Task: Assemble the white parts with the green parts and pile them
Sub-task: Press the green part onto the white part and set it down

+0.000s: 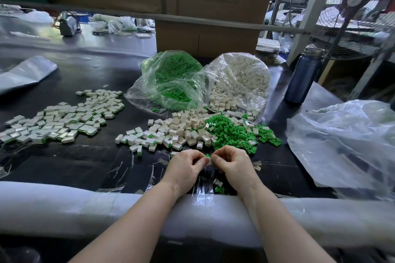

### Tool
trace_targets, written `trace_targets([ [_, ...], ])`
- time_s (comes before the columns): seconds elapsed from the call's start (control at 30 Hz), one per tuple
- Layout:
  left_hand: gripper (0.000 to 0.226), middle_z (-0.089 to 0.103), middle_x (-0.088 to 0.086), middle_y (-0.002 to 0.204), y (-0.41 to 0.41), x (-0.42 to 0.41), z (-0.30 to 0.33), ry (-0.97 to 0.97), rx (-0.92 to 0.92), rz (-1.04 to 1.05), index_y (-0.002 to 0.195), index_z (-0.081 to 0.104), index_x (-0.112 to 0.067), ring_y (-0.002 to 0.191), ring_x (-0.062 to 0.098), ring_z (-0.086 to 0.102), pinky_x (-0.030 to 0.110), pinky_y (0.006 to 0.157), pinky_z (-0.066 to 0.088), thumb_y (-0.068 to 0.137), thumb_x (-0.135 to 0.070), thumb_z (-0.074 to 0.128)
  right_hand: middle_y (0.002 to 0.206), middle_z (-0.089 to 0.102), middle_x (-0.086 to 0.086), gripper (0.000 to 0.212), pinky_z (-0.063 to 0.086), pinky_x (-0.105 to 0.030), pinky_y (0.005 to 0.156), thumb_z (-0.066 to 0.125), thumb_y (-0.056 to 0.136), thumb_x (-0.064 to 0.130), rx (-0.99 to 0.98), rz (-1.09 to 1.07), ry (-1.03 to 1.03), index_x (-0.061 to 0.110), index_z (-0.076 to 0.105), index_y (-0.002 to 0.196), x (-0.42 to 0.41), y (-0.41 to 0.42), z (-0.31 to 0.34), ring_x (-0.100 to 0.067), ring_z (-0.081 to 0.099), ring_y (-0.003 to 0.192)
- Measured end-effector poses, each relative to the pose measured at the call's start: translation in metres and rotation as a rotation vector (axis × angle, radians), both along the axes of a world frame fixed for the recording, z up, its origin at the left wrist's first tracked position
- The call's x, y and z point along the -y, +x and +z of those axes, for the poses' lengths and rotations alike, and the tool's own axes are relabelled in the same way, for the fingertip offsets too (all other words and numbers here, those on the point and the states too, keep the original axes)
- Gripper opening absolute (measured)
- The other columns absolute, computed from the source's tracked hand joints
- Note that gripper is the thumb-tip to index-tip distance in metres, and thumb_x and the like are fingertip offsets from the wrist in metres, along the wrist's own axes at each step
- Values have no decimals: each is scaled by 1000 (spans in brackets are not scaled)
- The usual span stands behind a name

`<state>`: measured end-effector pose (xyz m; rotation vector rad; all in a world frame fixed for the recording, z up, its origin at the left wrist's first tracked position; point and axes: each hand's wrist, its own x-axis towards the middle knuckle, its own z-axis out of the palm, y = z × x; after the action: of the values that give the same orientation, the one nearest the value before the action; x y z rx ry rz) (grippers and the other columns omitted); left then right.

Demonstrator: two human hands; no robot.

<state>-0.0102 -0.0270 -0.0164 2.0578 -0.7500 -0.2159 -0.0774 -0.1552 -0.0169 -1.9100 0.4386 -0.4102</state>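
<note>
Both hands meet, fingers curled: left hand (pixel 185 163) and right hand (pixel 232 161) pinching a green part (pixel 208 156).

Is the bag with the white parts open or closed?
Open. The mouth of the clear bag of white parts gapes toward the person, and white parts spill out of it onto the black table.

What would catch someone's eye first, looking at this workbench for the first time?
Probably the bright loose green parts heaped mid-table beside the loose white parts, in front of two clear bags. Nearest the camera, the left hand and right hand meet around one green piece. A spread of assembled pieces lies to the left.
</note>
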Motion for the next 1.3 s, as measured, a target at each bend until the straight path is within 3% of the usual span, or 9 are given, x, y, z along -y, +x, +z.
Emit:
trace_targets([
  [0.17, 11, 68, -3, 86, 0, 1, 0, -44, -7, 4, 94, 69, -16, 81, 10, 63, 16, 73, 48, 89, -22, 61, 79, 69, -13, 3, 53, -30, 71, 64, 86, 6, 11, -2, 14, 6, 66, 83, -1, 0, 1, -25, 66, 75],
  [0.27, 13, 67, 1, 84, 0, 1, 1, -130, -89, -18, 93, 66, -18, 77, 14, 62, 22, 75, 52, 81, -19, 70, 76, 68, -12, 4, 54, -29, 68, 64, 85, 4, 25, -6, 23, 6, 65, 82, -1, 0, 2, -23, 64, 72],
  [0.4, 20, 66, 2, 80, 1, 1, -1, -93, -81, -21, 86, 63, -21, 68, 14, 57, 25, 70, 52, 72, -18, 79, 68, 63, -8, 12, 49, -27, 62, 64, 83, -1, 46, 3, 37, 10, 64, 79, -1, 0, 3, -16, 57, 63],
  [0.57, 8, 70, -1, 83, 3, 2, -5, -92, -44, -16, 89, 66, -16, 79, 16, 65, 29, 78, 53, 84, -23, 68, 69, 67, -8, 10, 51, -18, 55, 61, 85, -4, 86, 13, 154, 4, 65, 81, -2, -1, 4, -12, 65, 59],
  [0.73, 15, 66, -6, 76, 4, 1, -5, -56, -15, -10, 82, 63, -25, 75, 12, 62, 22, 71, 48, 93, -27, 53, 67, 66, -3, 14, 48, -12, 53, 62, 85, -4, 96, 40, 162, 7, 64, 77, -2, -2, 5, -1, 64, 55],
  [0.93, 7, 70, 1, 83, 4, 1, -5, -126, -77, -16, 90, 66, -18, 81, 16, 65, 31, 79, 53, 89, -21, 60, 69, 65, -4, 15, 48, -14, 57, 63, 86, 1, 61, 27, 111, 12, 63, 75, -2, 0, 4, -1, 61, 57],
  [1.3, 8, 68, -4, 78, 3, 1, -4, -149, -90, -13, 90, 68, -17, 77, 12, 65, 19, 75, 52, 89, -17, 61, 58, 64, 4, 12, 46, -13, 52, 63, 85, 1, 81, 53, 134, 5, 63, 75, -3, -2, 6, -1, 62, 52],
])
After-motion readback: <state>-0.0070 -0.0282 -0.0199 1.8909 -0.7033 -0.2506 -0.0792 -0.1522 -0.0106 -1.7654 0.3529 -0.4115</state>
